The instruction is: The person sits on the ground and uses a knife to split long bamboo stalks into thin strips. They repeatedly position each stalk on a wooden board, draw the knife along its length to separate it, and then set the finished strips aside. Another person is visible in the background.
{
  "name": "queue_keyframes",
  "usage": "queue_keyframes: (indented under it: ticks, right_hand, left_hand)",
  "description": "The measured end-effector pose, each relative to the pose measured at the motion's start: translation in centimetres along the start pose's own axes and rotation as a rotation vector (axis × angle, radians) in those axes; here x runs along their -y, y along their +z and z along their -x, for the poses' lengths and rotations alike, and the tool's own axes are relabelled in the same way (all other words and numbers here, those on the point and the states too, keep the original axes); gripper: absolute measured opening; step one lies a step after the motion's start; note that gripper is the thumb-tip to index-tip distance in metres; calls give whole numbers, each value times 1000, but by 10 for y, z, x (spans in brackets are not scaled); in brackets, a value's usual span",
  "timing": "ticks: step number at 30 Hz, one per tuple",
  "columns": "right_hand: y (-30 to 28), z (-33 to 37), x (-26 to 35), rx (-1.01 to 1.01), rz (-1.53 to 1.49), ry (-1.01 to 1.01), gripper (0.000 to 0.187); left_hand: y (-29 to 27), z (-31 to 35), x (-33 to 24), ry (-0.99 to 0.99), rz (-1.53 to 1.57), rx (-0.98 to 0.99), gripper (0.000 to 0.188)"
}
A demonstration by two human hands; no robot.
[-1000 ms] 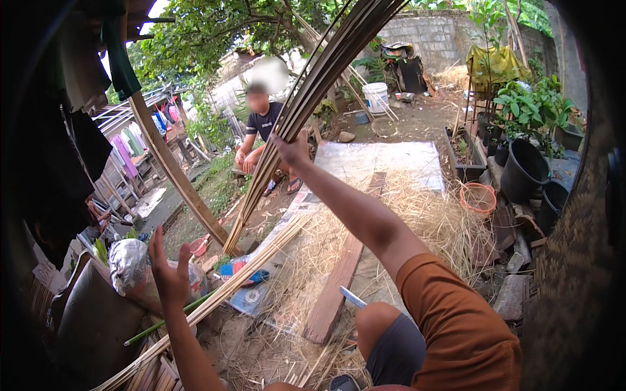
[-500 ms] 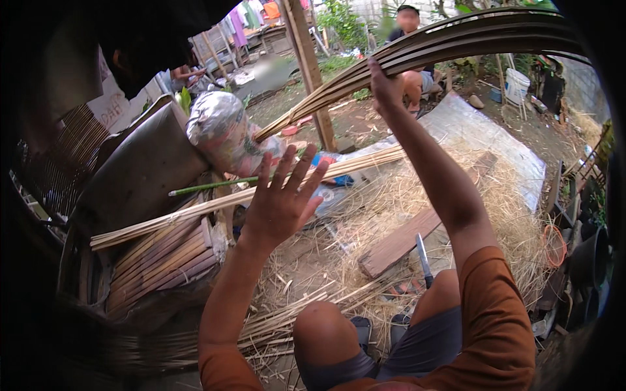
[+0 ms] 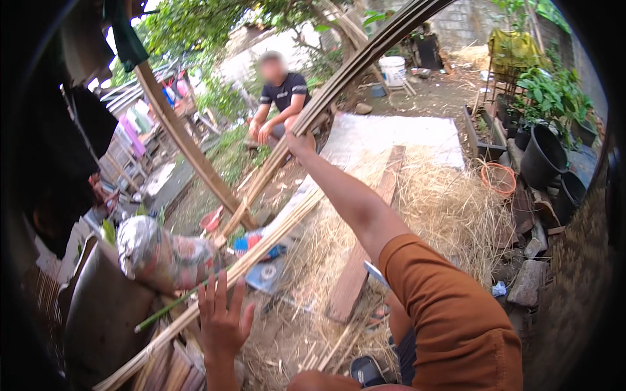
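Note:
My right hand (image 3: 300,143) is closed around a bundle of long, thin bamboo strips (image 3: 365,72). The bundle slants from the upper right down toward the post; it is dark above my grip and paler below. My left hand (image 3: 223,319) is open, fingers spread and pointing up, with nothing in it. Close by its fingertips, a second bundle of pale strips (image 3: 274,236) lies at a slant, and a green stick (image 3: 163,314) lies alongside. A knife (image 3: 376,274) lies on a brown plank (image 3: 349,287), its handle hidden by my right arm.
A wooden post (image 3: 182,140) leans at the left beside a stuffed plastic sack (image 3: 147,251). Fibre shavings (image 3: 450,208) and a pale sheet (image 3: 391,135) cover the ground ahead. A person (image 3: 283,98) sits beyond. Black pots (image 3: 546,156) and an orange ring (image 3: 497,179) are at the right.
My view has swung to the right. The held bundle has turned from nearly level to a steeper slant. My left hand stays open, now lower in view.

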State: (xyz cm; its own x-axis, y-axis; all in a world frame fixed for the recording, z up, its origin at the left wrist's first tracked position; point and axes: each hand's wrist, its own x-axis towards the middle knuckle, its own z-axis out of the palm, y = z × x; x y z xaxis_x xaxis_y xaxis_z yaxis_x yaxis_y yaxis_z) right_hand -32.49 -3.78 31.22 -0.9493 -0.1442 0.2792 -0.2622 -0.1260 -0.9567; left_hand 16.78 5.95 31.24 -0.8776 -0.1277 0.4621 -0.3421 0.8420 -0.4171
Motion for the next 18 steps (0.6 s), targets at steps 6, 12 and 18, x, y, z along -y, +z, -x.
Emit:
queue_keyframes:
  ticks: [6,12,18]
  right_hand:
    - [-26,-89,-87,-10,-285,163,48]
    - [-54,-90,-57,76,-416,111,46]
    - [-119,-142,-36,176,-624,146,45]
  left_hand:
    - [61,-33,13,-37,168,-25,57]
    - [140,-47,53,-351,255,22,75]
    - [226,-79,95,-418,125,0,111]
